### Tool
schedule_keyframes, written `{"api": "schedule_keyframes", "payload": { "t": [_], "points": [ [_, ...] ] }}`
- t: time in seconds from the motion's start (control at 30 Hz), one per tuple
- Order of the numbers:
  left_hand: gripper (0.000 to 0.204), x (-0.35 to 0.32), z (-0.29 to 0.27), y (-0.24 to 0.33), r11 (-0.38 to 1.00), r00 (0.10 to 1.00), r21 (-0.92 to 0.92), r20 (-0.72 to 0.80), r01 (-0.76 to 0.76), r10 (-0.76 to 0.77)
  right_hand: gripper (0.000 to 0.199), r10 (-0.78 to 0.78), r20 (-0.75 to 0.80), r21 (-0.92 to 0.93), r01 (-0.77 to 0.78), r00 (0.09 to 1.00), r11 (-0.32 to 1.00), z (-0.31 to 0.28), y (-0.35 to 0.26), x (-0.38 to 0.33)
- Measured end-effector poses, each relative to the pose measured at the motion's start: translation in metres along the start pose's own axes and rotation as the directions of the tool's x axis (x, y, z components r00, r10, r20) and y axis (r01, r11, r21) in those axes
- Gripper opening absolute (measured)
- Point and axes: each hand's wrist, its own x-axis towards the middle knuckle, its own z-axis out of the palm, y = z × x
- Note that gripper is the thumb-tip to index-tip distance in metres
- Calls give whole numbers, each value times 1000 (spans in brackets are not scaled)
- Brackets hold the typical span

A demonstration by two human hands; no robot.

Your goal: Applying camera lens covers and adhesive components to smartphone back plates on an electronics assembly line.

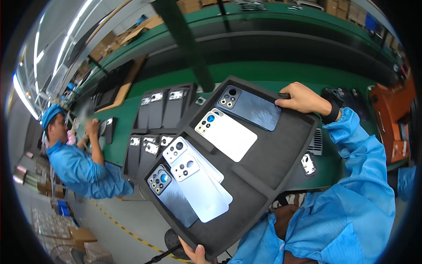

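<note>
"Along the rim of the rectangular dark-grey foam tray (281,149), how do the fingers sit?"

"Right hand (303,99) curled closed over its far right rim; left hand (193,253) gripping its near rim, partly hidden."

"How far along?"

"Part-loaded, I'd judge: glossy dark-blue (250,108), white (228,136) and pale-blue phone back panels (202,189) inside, bare foam at its right."

"Room?"

"Floor (127,215) below its near left edge; black panel-filled trays (154,131) crowd its left, contact unclear."
</note>
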Motion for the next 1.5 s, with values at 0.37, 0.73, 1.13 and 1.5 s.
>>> {"api": "schedule_keyframes", "payload": {
  "t": [0.37, 0.73, 1.13, 1.5],
  "points": [
    [82, 40, 101, 11, 996, 924, -77, 381, 52, -19, 39, 193, -256, -54, -214, 947, 975, -77, 77, -101],
    [64, 180, 236, -10, 991, 692, 48, 711, 125, -122, 44, 402, -489, -5, -463, 774, 886, -123, 179, -122],
    [67, 312, 299, -45, 958, 711, 282, 664, 48, -231, 44, 409, -558, -49, -520, 722, 853, -97, 227, -30],
    [56, 363, 283, -93, 686, 703, 478, 708, -548, 68, 39, 490, -477, 26, -545, 730, 838, -59, 228, 21]
  ]
}}
